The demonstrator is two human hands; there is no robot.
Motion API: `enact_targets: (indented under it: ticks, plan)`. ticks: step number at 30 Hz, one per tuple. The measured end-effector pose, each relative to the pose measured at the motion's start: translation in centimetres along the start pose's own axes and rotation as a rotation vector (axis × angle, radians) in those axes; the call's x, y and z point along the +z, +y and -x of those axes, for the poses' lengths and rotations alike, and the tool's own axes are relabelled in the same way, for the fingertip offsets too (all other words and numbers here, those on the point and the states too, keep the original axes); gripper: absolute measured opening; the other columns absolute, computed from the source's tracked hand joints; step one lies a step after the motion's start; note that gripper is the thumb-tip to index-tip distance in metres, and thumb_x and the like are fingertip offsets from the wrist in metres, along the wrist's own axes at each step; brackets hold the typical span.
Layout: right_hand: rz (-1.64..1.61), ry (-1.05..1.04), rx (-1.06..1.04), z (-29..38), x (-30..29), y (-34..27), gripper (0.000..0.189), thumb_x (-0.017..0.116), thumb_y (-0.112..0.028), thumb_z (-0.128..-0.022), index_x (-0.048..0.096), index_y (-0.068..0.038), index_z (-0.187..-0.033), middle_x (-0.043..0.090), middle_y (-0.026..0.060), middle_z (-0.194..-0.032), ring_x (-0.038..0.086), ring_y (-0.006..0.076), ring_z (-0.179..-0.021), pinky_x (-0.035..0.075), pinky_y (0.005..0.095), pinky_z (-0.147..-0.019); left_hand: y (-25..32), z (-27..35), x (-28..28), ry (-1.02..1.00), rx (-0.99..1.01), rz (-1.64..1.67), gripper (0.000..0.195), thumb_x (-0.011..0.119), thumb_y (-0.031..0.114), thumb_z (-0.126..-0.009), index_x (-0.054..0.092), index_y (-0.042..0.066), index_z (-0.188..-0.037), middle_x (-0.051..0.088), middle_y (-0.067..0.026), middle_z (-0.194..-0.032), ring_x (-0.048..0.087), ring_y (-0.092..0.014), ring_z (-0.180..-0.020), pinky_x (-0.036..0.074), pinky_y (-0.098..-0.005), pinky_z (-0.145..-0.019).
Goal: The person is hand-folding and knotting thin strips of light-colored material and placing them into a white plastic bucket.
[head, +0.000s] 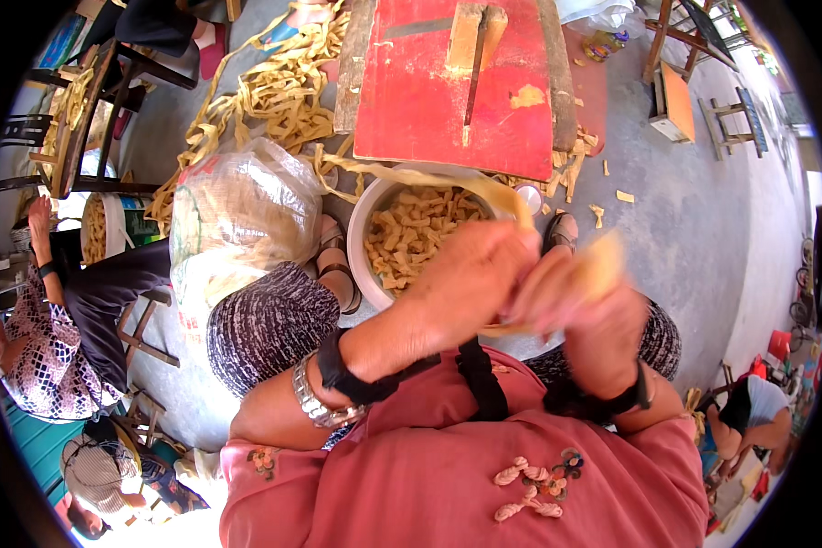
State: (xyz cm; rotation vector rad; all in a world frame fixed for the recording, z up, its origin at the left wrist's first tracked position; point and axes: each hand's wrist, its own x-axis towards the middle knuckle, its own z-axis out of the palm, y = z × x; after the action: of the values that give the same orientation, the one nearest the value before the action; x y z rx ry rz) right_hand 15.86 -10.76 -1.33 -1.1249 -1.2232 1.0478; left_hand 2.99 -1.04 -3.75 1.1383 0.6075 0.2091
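A long, pale yellow-brown strip (pixel 411 177) runs from a tangled heap of strips (pixel 281 89) past the red board to my left hand (pixel 479 274), whose fingers are closed on it. My right hand (pixel 582 301) is blurred close beside it, with a yellowish folded strip (pixel 599 264) at its fingers. Below my hands a white tub (pixel 357 253) holds many short folded pieces (pixel 411 233). Beyond the tub lies a red board (pixel 411 103) on a wooden bench (pixel 557 82), with a wooden block (pixel 476 41) and a dark, narrow blade-like bar standing on it.
A bulging plastic sack (pixel 246 212) stands left of the tub. Short scraps (pixel 568 171) lie on the floor to its right. Another person (pixel 55 342) sits at the far left by a bucket of pieces (pixel 113 229); stools (pixel 736 123) stand at the upper right.
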Motion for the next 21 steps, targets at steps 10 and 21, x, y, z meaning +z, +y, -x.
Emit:
enact_targets:
  ticks: [10, 21]
  plan:
    - [0.021, 0.26, 0.209, -0.5, -1.3, -0.5, 0.027, 0.039, -0.022, -0.097, 0.052, -0.002, -0.083, 0.057, 0.0056, -0.078, 0.05, 0.01, -0.073, 0.042, 0.0249, -0.068, 4.2, 1.5, -0.2, -0.216, 0.35, -0.514, 0.018, 0.055, 0.013, -0.087, 0.051, 0.003, -0.072, 0.051, -0.0048, -0.067, 0.048, -0.016, -0.055, 0.038, -0.0307, -0.048]
    - [0.146, -0.046, 0.382, -0.7, -3.3, -0.8, 0.036, 0.046, -0.033, -0.093, 0.058, 0.0, -0.087, 0.055, 0.0006, -0.07, 0.048, 0.0081, -0.058, 0.037, 0.0225, -0.054, 3.0, 1.7, 0.8, 0.254, 0.984, -1.047, 0.016, 0.071, 0.007, -0.066, 0.057, 0.002, -0.073, 0.056, -0.0121, -0.091, 0.061, -0.02, -0.067, 0.05, -0.0299, -0.055]
